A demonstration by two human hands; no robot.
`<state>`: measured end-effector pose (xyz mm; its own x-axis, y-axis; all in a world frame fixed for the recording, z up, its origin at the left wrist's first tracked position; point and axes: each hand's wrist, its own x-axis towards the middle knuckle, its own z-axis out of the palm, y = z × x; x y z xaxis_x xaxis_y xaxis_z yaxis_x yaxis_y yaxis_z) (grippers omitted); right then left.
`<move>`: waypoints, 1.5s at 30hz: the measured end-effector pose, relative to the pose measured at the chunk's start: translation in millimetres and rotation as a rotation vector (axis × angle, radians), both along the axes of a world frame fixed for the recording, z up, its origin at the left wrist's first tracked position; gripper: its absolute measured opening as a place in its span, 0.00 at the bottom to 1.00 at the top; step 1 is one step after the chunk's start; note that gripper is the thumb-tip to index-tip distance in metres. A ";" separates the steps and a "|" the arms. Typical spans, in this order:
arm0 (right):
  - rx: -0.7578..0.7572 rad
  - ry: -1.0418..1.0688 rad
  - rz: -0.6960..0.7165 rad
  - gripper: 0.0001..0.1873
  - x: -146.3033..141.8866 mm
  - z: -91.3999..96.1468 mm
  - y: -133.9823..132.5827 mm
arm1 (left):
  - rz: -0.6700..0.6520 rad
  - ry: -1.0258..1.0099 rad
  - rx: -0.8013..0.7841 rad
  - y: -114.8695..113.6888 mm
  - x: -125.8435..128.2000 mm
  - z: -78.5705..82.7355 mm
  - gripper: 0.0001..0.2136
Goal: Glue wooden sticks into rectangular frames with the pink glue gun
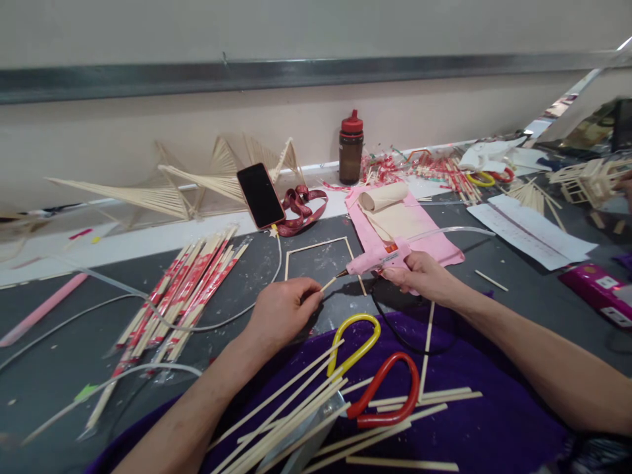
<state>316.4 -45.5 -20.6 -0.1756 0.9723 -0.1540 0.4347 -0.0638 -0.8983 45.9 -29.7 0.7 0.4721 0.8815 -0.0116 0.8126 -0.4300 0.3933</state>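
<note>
My right hand (419,273) is closed around a pink hot glue gun (378,258), its nozzle pointing left. Between the closed fingers of my left hand (286,304) is a thin wooden stick (328,284), whose free end is at the nozzle tip; whether they touch I cannot tell. Just behind, a three-sided frame of sticks (316,245) lies on the dark table. Scissors with one yellow and one red handle (390,388) rest on purple cloth (474,355) in front of me, among several loose sticks (291,421).
Wrapped chopstick packs (182,296) lie at left beside white cables. A phone (261,196), red lanyard (303,209) and bottle (350,148) stand or lie at the back, near fan-shaped stick structures (133,197). Paper (533,230) lies at right, where another person's hand (626,187) shows.
</note>
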 end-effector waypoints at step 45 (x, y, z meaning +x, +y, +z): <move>0.094 0.410 -0.451 0.17 51.5 -5.1 49.9 | -0.009 0.038 -0.004 -0.3 2.7 4.3 0.13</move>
<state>367.8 4.5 -25.7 0.2292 0.9708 -0.0712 0.0010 -0.0734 -0.9973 48.7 -29.9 5.0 0.4791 0.8771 -0.0338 0.8232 -0.4357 0.3640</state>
